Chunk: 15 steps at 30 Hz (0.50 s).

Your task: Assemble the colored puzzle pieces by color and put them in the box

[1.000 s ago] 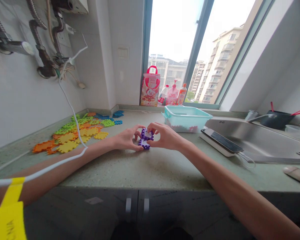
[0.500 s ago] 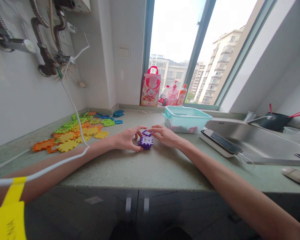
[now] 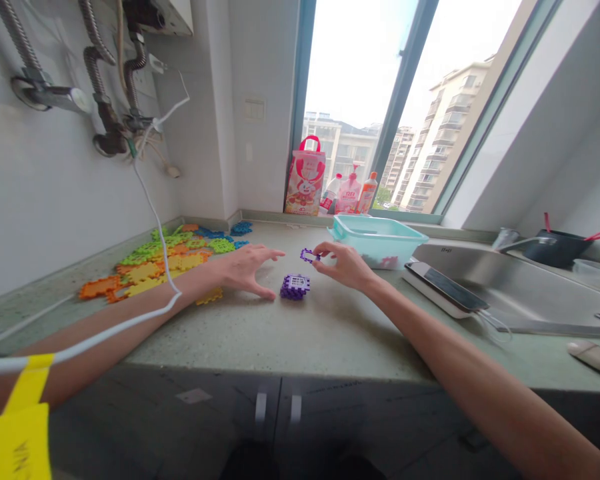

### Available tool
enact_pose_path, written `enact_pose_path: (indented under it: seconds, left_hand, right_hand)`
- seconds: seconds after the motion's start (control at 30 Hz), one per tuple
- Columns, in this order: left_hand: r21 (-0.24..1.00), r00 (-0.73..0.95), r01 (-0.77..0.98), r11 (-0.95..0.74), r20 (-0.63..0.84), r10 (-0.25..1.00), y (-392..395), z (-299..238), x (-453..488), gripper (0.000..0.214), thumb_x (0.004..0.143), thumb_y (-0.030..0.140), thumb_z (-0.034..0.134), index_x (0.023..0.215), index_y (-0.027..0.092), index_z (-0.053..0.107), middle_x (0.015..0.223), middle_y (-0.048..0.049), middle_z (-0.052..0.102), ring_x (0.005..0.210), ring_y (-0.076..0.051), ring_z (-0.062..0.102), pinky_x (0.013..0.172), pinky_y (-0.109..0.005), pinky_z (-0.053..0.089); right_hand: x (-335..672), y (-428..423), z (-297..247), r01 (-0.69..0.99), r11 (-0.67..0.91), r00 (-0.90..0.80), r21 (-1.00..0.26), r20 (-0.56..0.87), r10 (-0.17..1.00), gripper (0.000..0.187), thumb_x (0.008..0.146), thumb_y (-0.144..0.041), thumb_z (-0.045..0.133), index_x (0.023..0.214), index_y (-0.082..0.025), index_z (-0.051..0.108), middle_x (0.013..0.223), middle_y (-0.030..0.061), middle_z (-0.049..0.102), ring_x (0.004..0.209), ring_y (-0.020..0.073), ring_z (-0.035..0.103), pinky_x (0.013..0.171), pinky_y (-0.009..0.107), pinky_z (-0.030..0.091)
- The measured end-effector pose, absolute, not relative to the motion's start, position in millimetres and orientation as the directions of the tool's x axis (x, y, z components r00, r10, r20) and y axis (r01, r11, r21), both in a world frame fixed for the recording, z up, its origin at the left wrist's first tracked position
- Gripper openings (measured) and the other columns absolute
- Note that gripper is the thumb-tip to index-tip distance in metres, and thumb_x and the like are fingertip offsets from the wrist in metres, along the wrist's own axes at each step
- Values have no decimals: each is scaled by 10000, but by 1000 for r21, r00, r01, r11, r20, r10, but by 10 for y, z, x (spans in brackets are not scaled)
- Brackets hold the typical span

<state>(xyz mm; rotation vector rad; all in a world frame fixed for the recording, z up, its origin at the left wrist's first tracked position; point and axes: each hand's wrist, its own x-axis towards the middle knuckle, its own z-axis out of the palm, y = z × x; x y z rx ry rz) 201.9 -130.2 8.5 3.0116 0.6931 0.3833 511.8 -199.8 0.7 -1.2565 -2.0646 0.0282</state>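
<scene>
Between my hands, a stack of purple interlocking plastic pieces (image 3: 295, 287) lies on the counter, a white grid insert showing on top. My right hand (image 3: 347, 265) pinches a hollow purple interlocking frame (image 3: 307, 255) by its right side, just behind the stack. To the left of the stack is my left hand (image 3: 247, 269), thumb and fingers spread with nothing between them. Past that hand, a spread of interlocking pieces covers the left of the counter: orange (image 3: 100, 287), yellow (image 3: 143, 273), green (image 3: 145, 250) and blue (image 3: 241, 229).
A turquoise plastic tub (image 3: 380, 230) with reddish pieces inside stands behind my right hand. A phone (image 3: 447, 287) on a white block lies beside the steel sink (image 3: 510, 293). A white cable (image 3: 163, 230) hangs across my left forearm. Bottles (image 3: 349, 195) and a pink bag (image 3: 306, 180) line the window.
My left hand has let go of the purple stack and moved left, its fingers spreading. The right hand has lifted the hollow purple frame away from the stack, back and to the right.
</scene>
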Motion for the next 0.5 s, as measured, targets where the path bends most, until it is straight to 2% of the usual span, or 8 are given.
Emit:
enact_pose_path:
  seconds: [0.1,0.2,0.4,0.5]
  left_hand:
    - [63,867,441,-895,227,443,-1312,97,2029,1060,739,802,795,1569,225,478,1438,-151,646,1351,-357,562,1140,-416,380]
    - [53,864,449,-892,230,448,-1319,110,2035,1045,723,809,803,1544,227,520,1321,-130,690,1261,-347,605,1108,-414,395]
    - [53,865,447,-893,229,447,-1315,122,2034,1067,709,821,799,1546,219,524,1188,-110,701,1142,-334,633,1027,-402,437]
    - [65,862,458,-887,211,461,-1318,126,2034,1060,717,824,791,1545,218,526,1185,-109,700,1146,-335,633,1028,-399,435]
  right_hand:
    - [4990,-2126,63,622,685,-375,-379,624,685,244,909,-371,725,1102,-223,706,1073,49,770,965,199,703,909,361,532]
    - [4924,-2203,72,576,739,-445,-349,625,642,267,916,-375,741,1129,-220,694,1076,53,756,977,201,690,930,367,526]
    - [4927,-2220,53,573,734,-600,-364,424,679,190,945,-391,739,1043,-229,757,1108,68,754,1016,213,699,999,381,516]
    - [4937,-2222,60,564,737,-608,-372,417,676,214,956,-416,733,1055,-228,758,1184,85,741,1068,223,698,1044,396,503]
